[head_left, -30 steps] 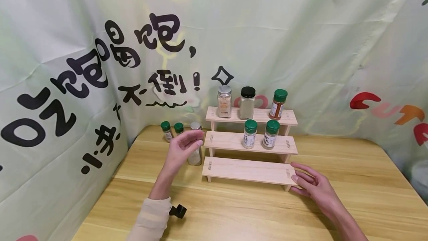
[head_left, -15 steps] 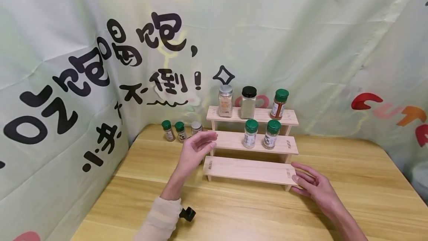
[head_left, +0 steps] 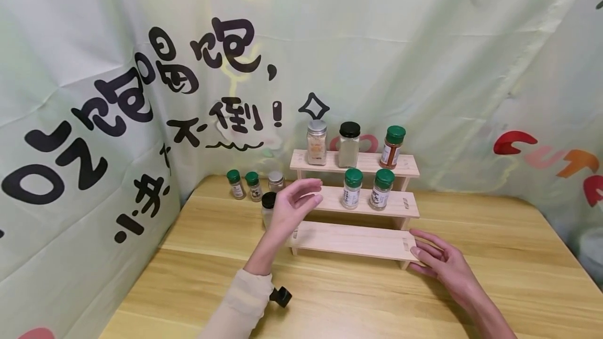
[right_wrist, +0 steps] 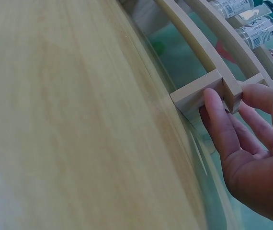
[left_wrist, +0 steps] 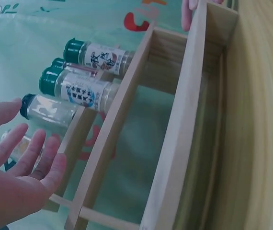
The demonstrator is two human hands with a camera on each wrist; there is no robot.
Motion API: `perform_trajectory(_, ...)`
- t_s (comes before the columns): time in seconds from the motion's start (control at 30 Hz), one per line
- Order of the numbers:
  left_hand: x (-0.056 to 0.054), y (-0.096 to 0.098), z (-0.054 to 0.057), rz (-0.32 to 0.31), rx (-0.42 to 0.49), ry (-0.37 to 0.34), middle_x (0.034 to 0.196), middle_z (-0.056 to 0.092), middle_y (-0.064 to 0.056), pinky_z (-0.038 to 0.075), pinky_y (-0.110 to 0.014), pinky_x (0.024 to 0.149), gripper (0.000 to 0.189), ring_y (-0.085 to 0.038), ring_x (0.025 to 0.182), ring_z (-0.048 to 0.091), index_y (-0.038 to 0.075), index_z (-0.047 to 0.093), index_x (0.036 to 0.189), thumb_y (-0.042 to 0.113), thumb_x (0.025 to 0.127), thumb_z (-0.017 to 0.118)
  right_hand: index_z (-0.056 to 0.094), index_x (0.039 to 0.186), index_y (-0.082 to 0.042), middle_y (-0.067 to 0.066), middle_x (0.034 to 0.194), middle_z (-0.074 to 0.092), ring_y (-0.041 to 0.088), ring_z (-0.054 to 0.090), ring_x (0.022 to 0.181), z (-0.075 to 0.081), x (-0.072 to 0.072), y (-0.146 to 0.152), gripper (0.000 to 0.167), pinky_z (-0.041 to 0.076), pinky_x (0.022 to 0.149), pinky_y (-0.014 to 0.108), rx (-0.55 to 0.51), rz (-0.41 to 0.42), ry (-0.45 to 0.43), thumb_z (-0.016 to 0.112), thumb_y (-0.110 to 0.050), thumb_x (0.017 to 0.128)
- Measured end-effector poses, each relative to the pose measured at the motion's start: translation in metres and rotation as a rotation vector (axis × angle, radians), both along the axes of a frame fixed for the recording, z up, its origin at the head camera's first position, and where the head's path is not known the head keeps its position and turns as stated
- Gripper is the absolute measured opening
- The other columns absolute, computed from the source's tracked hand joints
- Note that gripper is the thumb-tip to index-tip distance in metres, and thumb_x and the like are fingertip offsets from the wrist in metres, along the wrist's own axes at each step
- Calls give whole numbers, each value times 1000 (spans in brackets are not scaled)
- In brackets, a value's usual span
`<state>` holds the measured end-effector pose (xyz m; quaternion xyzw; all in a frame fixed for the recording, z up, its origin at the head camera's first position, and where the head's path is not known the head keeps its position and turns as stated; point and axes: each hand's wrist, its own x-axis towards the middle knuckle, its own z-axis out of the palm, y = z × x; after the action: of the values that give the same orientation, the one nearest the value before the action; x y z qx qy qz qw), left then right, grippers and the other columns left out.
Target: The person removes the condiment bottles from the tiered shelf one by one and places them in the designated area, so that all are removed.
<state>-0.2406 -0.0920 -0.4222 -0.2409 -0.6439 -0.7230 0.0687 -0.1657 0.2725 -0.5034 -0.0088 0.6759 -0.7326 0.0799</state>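
A three-tier light wooden display rack (head_left: 353,238) stands on the table. My right hand (head_left: 445,266) grips the right end of its lowest tier, thumb and fingers around the board's end (right_wrist: 196,91). My left hand (head_left: 293,211) hovers in front of the left end of the middle tier, fingers loosely bent, holding nothing. Two green-lidded spice jars (head_left: 352,192) stand on the middle tier. On the top tier are a silver-lidded jar (head_left: 316,145), a black-lidded jar (head_left: 348,148) and a green-lidded jar with red contents (head_left: 391,148).
Left of the rack on the table (head_left: 188,271) stand two small green-lidded jars (head_left: 236,184), a silver-lidded jar (head_left: 276,180) and a black-lidded jar (head_left: 268,203), the last two partly hidden by my left hand. A printed cloth (head_left: 424,67) hangs behind.
My left hand has moved right, from in front of the jars on the table to the rack's left end, uncovering a black-lidded jar. My right hand stays in place.
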Motion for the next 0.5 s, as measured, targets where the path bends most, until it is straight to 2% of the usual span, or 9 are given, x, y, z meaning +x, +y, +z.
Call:
perform_trajectory(0.3, -6, 22, 12, 12, -53, -3, 132, 65, -17, 49, -46, 109, 38, -36, 123, 60, -3, 64, 130, 2, 94, 74, 45, 151, 1, -7, 121, 68, 10, 68, 109, 1, 0, 0, 54, 60, 89, 42, 3, -5, -2, 65, -7, 101)
perform_trajectory(0.5, -11, 34, 17, 15, -93, -13, 136, 63, -13, 48, -43, 111, 43, -31, 125, 59, -1, 62, 134, 6, 94, 75, 44, 152, 1, -6, 123, 67, 10, 68, 109, 0, 0, 0, 56, 60, 90, 42, 16, -16, -18, 66, -10, 101)
